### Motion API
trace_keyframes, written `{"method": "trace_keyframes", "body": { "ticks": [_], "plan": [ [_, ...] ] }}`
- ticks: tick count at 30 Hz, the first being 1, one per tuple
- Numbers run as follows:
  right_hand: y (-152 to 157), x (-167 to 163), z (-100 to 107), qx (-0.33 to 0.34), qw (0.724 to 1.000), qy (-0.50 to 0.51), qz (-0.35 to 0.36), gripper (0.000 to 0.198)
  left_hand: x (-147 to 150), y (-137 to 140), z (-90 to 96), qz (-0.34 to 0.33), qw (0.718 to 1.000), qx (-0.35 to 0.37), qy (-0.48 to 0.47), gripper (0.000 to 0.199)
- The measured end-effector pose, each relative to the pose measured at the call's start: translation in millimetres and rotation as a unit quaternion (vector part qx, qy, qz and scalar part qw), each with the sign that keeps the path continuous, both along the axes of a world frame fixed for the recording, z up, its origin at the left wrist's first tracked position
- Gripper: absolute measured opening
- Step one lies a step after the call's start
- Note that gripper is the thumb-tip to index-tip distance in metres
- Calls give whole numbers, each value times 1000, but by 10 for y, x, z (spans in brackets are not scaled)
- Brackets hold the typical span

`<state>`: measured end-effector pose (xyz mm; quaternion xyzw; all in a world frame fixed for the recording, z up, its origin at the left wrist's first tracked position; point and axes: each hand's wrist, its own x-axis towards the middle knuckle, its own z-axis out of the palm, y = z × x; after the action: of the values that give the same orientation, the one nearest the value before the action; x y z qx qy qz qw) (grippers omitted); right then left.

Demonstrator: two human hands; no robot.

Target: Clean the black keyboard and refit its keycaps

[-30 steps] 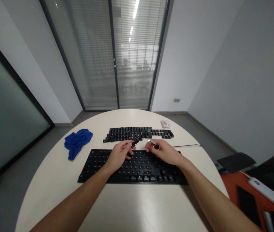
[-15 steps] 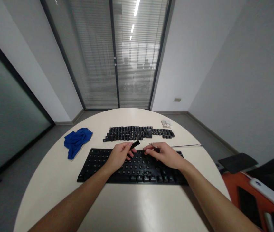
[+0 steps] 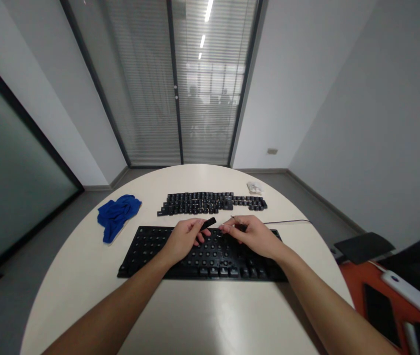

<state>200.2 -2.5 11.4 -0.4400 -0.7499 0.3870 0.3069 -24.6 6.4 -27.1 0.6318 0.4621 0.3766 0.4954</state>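
My left hand (image 3: 184, 241) is closed, its thumb and fingers pinching a long black keycap (image 3: 209, 223) that sticks out to the right. Across from it, my right hand (image 3: 248, 230) pinches a thin metal wire piece (image 3: 232, 217); its exact kind is too small to make out. Both hands hover over a black keyboard (image 3: 146, 251), which has most keycaps off and bare switches showing. Along its front edge a row of keycaps (image 3: 223, 271) is still fitted. My palms and wrists hide parts of the keyboard.
Loose black keycaps (image 3: 195, 203) lie in rows behind the keyboard. A blue cloth (image 3: 119, 214) is at the left, and a small clear plastic bag (image 3: 255, 187) at the back right. The keyboard cable (image 3: 287, 221) runs right across the round table (image 3: 195, 315).
My right fingers have shifted slightly, and the wire piece shows at a different angle. The long keycap has moved slightly to the right in my left hand.
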Motion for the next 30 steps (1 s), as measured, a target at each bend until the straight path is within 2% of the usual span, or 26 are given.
{"method": "trace_keyframes", "body": {
  "ticks": [9, 15, 26, 30],
  "plan": [
    [22, -123, -74, -35, 993, 83, -72, 27, 15, -20, 12, -13, 1000, -1, 12, 43],
    [7, -162, -81, 7, 993, 67, -93, 25, 28, -39, 33, -17, 1000, 1, 16, 43],
    [-59, -137, -33, 87, 996, 5, -35, 16, 13, -30, 8, -39, 999, 11, 11, 47],
    [-47, -117, -29, 139, 990, 3, 28, 12, 4, -46, 33, -67, 998, 6, -1, 48]
  ]
}}
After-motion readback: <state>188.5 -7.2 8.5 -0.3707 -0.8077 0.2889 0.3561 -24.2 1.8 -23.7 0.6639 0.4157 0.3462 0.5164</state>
